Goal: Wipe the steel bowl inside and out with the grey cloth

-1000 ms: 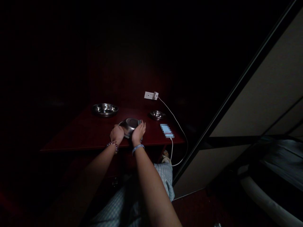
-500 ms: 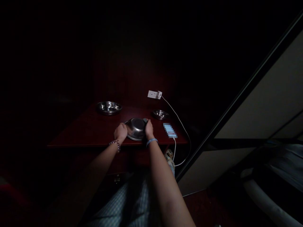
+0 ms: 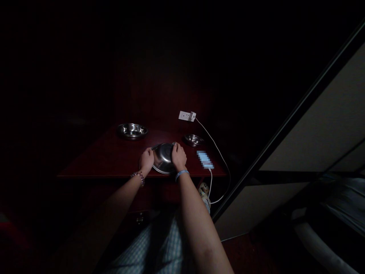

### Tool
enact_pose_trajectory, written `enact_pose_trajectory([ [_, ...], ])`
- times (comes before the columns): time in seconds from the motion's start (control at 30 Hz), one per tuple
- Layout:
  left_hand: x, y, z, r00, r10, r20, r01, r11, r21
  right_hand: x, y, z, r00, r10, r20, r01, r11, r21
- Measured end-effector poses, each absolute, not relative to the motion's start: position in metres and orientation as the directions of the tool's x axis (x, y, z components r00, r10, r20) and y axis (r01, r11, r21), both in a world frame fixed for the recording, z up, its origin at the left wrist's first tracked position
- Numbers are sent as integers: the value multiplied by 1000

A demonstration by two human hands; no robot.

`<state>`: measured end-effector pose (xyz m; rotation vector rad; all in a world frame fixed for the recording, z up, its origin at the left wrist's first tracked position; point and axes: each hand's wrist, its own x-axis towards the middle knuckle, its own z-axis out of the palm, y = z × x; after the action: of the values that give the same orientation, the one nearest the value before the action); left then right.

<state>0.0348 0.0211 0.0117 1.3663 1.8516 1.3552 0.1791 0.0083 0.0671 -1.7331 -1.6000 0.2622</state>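
Note:
A steel bowl (image 3: 163, 157) is tilted toward me near the front edge of a dark red table (image 3: 108, 160). My left hand (image 3: 147, 160) grips its left rim with curled fingers. My right hand (image 3: 178, 156) is closed over its right rim and top. Both wrists carry bracelets. The room is very dark.
A wide steel bowl (image 3: 132, 130) stands at the table's back left, a small steel bowl (image 3: 193, 139) at the back right. A phone (image 3: 204, 159) lies at the right edge, its white cable running to a wall socket (image 3: 187, 115). A light panel with a dark frame (image 3: 299, 114) is at the right.
The bowl has tipped further up toward me between my hands. My right hand has slid from the bowl's side onto its upper rim. The view shifted slightly.

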Motion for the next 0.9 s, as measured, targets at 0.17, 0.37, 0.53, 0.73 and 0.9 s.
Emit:
enact_pose_trajectory([
  [0.17,37,23,9,-393,886,244,405,-71,911,164,4,71,75,870,487,874,177,-452],
  [0.37,36,23,9,-400,880,257,439,-62,896,141,-2,72,-155,796,585,909,348,-231],
  [0.53,34,19,12,-374,905,205,484,2,875,135,-10,70,-364,724,585,854,511,-101],
  [0.73,32,12,18,-396,909,129,506,98,857,137,-16,62,-440,722,534,813,572,-104],
  [0.9,33,13,20,-380,919,105,557,137,819,144,-17,60,-418,746,519,784,584,-209],
])
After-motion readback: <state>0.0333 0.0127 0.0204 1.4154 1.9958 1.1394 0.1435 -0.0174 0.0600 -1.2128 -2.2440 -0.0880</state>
